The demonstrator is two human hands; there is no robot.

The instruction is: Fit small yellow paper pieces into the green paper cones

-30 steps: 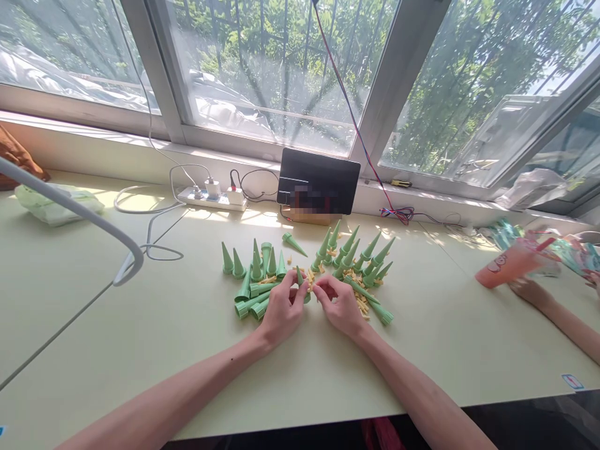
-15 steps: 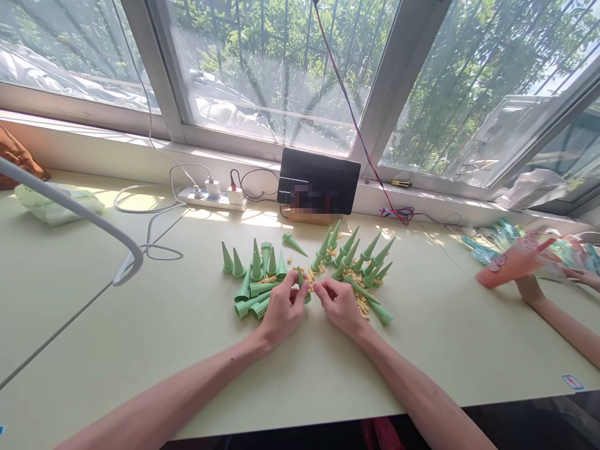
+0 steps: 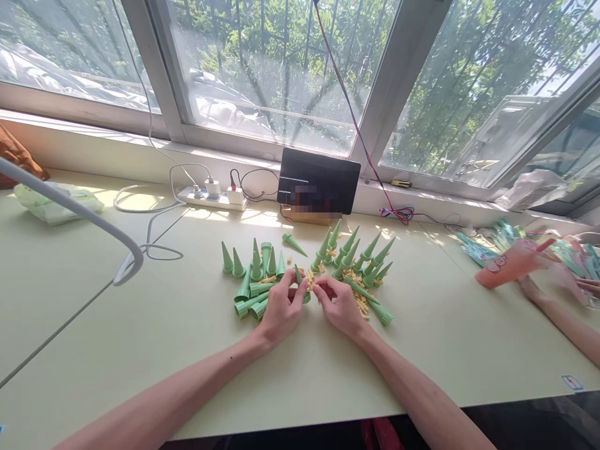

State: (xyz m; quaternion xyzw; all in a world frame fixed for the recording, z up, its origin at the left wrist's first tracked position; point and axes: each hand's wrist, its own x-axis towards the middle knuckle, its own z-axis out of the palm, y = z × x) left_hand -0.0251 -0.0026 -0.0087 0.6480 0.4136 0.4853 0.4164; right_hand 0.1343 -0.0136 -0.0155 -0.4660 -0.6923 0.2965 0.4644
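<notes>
Head view: left hand [image 3: 283, 307] still grips one green cone [image 3: 299, 274] (barely shifted).

1. On the table [image 3: 117, 350], one group of cones [image 3: 255, 271] lies to your left, another group [image 3: 349, 257] to your right.
2. Between them, your left hand [image 3: 284, 304] holds one cone [image 3: 300, 276], your right hand [image 3: 341, 306] just beside it.
3. Small pieces [image 3: 362, 305] lie among both groups.
4. Behind stands the tablet [image 3: 323, 178], a power strip [image 3: 216, 199] to its left.
5. Far right, you have a cup [image 3: 509, 265].
</notes>
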